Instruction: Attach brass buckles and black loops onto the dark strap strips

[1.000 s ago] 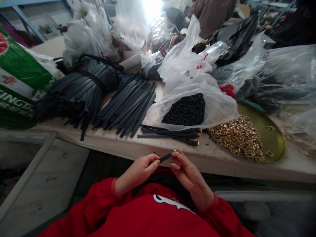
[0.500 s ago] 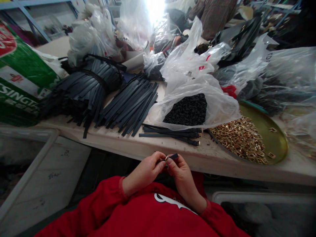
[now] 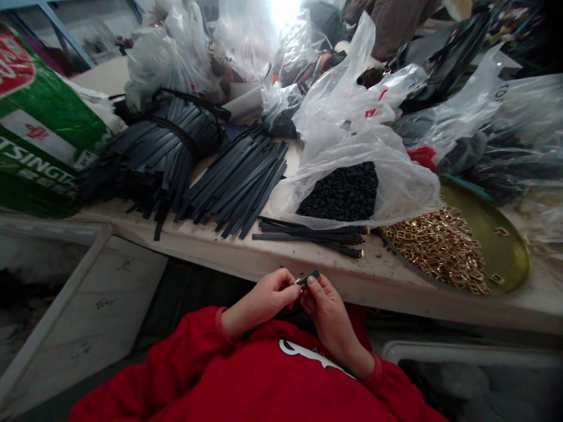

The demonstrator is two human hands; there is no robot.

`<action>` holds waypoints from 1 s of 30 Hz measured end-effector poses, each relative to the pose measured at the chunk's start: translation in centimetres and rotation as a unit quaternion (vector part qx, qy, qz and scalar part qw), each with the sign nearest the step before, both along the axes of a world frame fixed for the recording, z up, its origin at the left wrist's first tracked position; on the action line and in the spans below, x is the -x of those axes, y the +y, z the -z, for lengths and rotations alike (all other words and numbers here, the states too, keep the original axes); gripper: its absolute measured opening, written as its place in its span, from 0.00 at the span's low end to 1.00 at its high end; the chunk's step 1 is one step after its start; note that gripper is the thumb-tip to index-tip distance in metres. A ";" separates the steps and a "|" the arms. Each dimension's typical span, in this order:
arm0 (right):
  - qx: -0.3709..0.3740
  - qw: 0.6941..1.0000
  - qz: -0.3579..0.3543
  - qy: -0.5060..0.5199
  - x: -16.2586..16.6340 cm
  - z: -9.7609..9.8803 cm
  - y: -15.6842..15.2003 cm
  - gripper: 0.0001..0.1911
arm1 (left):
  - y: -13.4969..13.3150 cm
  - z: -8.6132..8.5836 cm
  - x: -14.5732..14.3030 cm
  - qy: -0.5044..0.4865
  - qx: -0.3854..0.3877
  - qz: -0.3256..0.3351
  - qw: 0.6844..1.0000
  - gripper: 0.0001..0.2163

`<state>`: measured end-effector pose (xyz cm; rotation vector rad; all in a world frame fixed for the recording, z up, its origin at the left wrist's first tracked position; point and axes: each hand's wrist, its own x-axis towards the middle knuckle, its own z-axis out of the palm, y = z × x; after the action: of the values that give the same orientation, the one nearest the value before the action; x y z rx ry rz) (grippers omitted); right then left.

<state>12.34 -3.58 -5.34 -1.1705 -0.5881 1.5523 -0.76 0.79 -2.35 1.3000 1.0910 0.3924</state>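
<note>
Just below the table's front edge, my left hand point(image 3: 269, 293) and my right hand point(image 3: 324, 303) meet, both pinched on the end of a narrow black strap point(image 3: 310, 275) that carries a small gold buckle. The rest of the strap is hidden behind my hands. Straight ahead on the table lie a few finished black straps point(image 3: 310, 235) with gold buckles. A round brass tray point(image 3: 501, 249) heaped with gold buckles point(image 3: 435, 246) sits to the right. An open plastic bag point(image 3: 396, 181) of small black loops point(image 3: 341, 193) stands behind the finished straps.
A fan of loose black straps point(image 3: 240, 181) and a tied bundle of straps point(image 3: 153, 149) lie at the left. A green printed sack point(image 3: 39, 135) stands at the far left. More plastic bags point(image 3: 484, 129) crowd the back, where another person point(image 3: 387, 23) sits.
My hands have closed together; the strap end has passed through the buckle and now sticks out to the right between my fingertips. The camera has shifted slightly.
</note>
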 end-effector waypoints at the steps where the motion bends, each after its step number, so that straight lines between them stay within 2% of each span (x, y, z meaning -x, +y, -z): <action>1: -0.011 0.999 0.010 -0.043 0.0 0.0 -0.1 0.11 | 0.0 0.2 0.0 0.008 -0.001 -0.003 1.000 0.07; 5: -0.085 0.963 0.040 -0.254 -0.3 -0.3 -0.6 0.08 | -0.3 0.6 0.0 0.039 -0.018 -0.016 0.999 0.05; 7: -0.097 0.949 0.038 -0.298 -0.6 -0.6 -0.5 0.07 | -0.4 0.3 0.0 0.044 -0.040 -0.016 0.998 0.05; 10: -0.078 0.948 0.015 -0.308 -1.1 -0.9 -0.1 0.08 | -0.7 -0.5 0.2 0.029 -0.063 0.003 0.998 0.08; 14: -0.055 0.972 -0.035 -0.225 -1.3 -1.2 0.0 0.10 | -0.8 -1.2 0.4 0.039 -0.059 0.012 0.997 0.11; 16: -0.042 0.985 -0.055 -0.159 -1.1 -1.4 -0.1 0.11 | -0.7 -1.4 0.3 0.035 -0.057 0.003 0.998 0.10; 19: -0.006 0.996 -0.081 -0.031 -1.1 -1.6 0.2 0.12 | -0.4 -1.6 0.1 0.008 -0.073 0.027 0.997 0.14; 21: 0.042 0.995 -0.056 0.072 -1.5 -1.7 0.8 0.11 | 0.0 -1.7 0.2 0.010 -0.090 0.034 0.995 0.12; 24: 0.121 0.973 0.002 0.195 -2.9 -1.7 2.0 0.08 | 0.7 -1.5 0.4 0.031 -0.096 -0.005 0.995 0.10; 26: 0.131 0.964 0.013 0.229 -3.8 -1.7 2.5 0.09 | 0.9 -1.2 0.4 0.038 -0.079 -0.016 0.996 0.10; 30: 0.077 0.975 0.011 0.209 -4.2 -1.6 2.8 0.20 | 0.9 -0.5 -0.5 0.052 -0.070 -0.006 0.996 0.11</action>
<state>16.53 -0.77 -3.70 -0.9167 -0.1766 1.7833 -0.31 1.72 -1.85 1.4524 1.1764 0.4204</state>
